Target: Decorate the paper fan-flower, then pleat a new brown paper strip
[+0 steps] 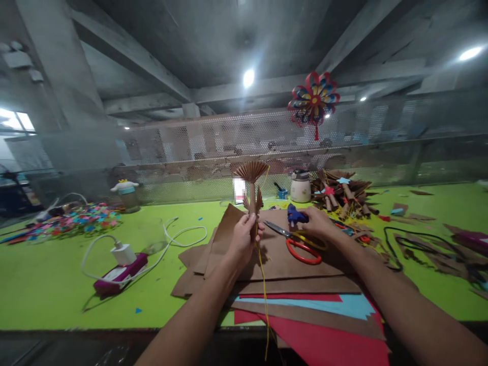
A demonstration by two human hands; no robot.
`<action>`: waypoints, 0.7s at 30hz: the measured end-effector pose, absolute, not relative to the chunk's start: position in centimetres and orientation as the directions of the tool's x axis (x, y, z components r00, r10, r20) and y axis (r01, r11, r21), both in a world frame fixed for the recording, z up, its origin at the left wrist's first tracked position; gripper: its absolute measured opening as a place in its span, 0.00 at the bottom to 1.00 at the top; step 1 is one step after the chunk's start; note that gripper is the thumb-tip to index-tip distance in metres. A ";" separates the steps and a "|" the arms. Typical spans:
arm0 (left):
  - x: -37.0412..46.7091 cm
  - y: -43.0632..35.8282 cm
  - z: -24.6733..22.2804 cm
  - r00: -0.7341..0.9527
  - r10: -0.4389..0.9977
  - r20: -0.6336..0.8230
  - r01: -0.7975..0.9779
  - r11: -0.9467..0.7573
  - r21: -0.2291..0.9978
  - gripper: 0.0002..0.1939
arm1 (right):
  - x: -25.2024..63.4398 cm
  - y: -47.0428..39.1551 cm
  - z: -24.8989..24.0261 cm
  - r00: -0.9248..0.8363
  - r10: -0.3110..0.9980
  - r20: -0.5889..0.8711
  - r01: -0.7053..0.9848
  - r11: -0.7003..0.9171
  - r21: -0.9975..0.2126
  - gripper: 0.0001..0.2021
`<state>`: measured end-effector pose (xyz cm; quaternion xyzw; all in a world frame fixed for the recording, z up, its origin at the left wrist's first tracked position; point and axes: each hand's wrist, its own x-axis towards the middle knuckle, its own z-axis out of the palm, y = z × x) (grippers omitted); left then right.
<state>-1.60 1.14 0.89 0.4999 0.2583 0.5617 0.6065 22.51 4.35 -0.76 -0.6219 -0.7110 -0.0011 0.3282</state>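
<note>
**Upright paper craft [252, 192] in left hand [244, 234], blue tool [296, 215] in right hand [318, 222]**

Left to right, hands first. We see the left hand closed round the lower stem of the paper craft, fingers wrapped, thumb up the near side. Craft stands roughly upright in front of us, long axis vertical, fan end on top. Key relation: it sits just left of the blue tool, with a gap between them, so the left hand has it and the right hand is off to its right. Right hand pinches the tool, probably a glue gun; exact finger grip we can't tell. Below that gap, open scissors [293, 239], points toward the craft's stem.

Materials, left to right: loose heap of small coloured paper stars [89, 218]; glossy purple power strip [121, 275] with a boxy white plug [122, 253], on a smooth green table [49, 300]. Then flat, stiff-looking brown sheets [224, 254] under the hands, red paper [331, 338] and light-blue paper [354, 304] beneath. The craft itself: matte brown, rolled tube stem, pleated fan top, smaller pleats lower down. Thin yellow string [264, 284] hangs below the left hand. Scissors: metal blades, rounded red handle loop. Pale rounded cup [301, 187], dark lid. Far right, a pile of brown pleated pieces [345, 192], some topped with stars.
</note>
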 end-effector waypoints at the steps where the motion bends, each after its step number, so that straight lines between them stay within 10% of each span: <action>1: -1.6 1.2 0.9 0.226 0.940 0.254 -0.425 -0.140 0.895 0.14 | 22.5 4.3 -0.5 0.002 0.871 0.491 0.856 0.253 -0.452 0.14; 9: -1.6 1.4 0.7 0.150 0.948 0.282 -0.412 -0.199 0.889 0.15 | 21.7 2.3 1.5 0.056 0.910 0.412 0.278 0.382 -0.881 0.22; 21: -1.5 1.9 0.3 -0.004 0.951 0.309 -0.302 -0.295 0.906 0.16 | 20.4 2.2 0.9 0.048 0.853 0.520 0.378 0.467 -0.800 0.23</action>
